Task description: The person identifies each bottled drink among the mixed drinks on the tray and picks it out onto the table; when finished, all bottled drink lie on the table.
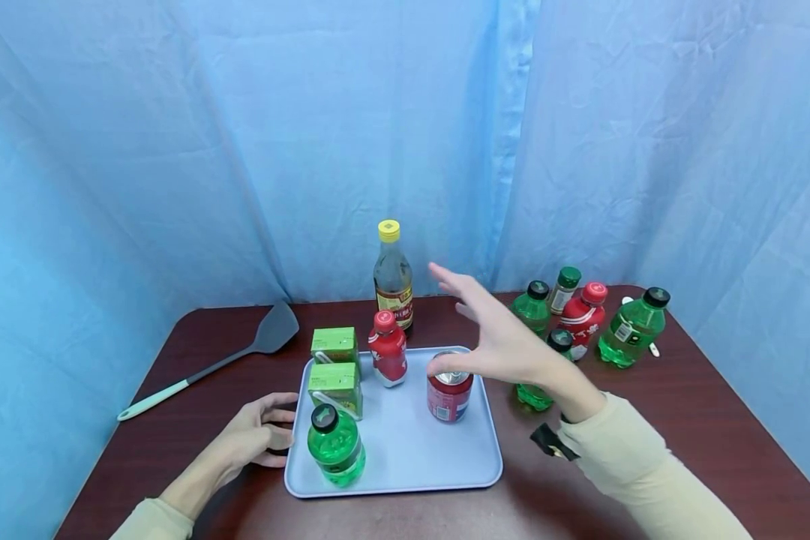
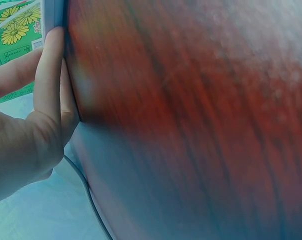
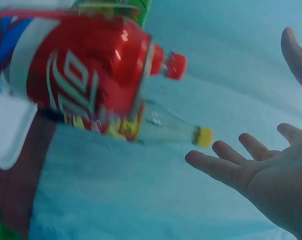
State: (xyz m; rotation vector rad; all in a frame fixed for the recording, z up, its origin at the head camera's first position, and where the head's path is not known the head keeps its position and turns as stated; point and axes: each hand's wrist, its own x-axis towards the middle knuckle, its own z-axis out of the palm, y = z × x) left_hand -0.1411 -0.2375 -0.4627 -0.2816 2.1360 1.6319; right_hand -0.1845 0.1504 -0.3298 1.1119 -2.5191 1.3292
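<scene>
A light blue tray [image 1: 412, 465] lies on the table. On it stand two green drink boxes [image 1: 335, 382], a green-liquid bottle [image 1: 337, 450] with a black cap, a small red bottle [image 1: 388, 352] and a red soda can [image 1: 449, 397]. My left hand [image 1: 259, 431] is at the tray's left edge; in the left wrist view a fingertip [image 2: 54, 37] touches the rim. My right hand [image 1: 506, 341] hovers by the top of the can, fingers spread and holding nothing. Its open palm [image 3: 276, 175] shows apart from the can [image 3: 76, 60] in the right wrist view.
Behind the tray stands a glass bottle [image 1: 393, 281] with a yellow cap. Several bottles, including a red one [image 1: 583, 319] and a green one [image 1: 634, 330], stand at the right. A spatula [image 1: 243, 352] lies at the left. A blue curtain [image 1: 351, 135] hangs behind.
</scene>
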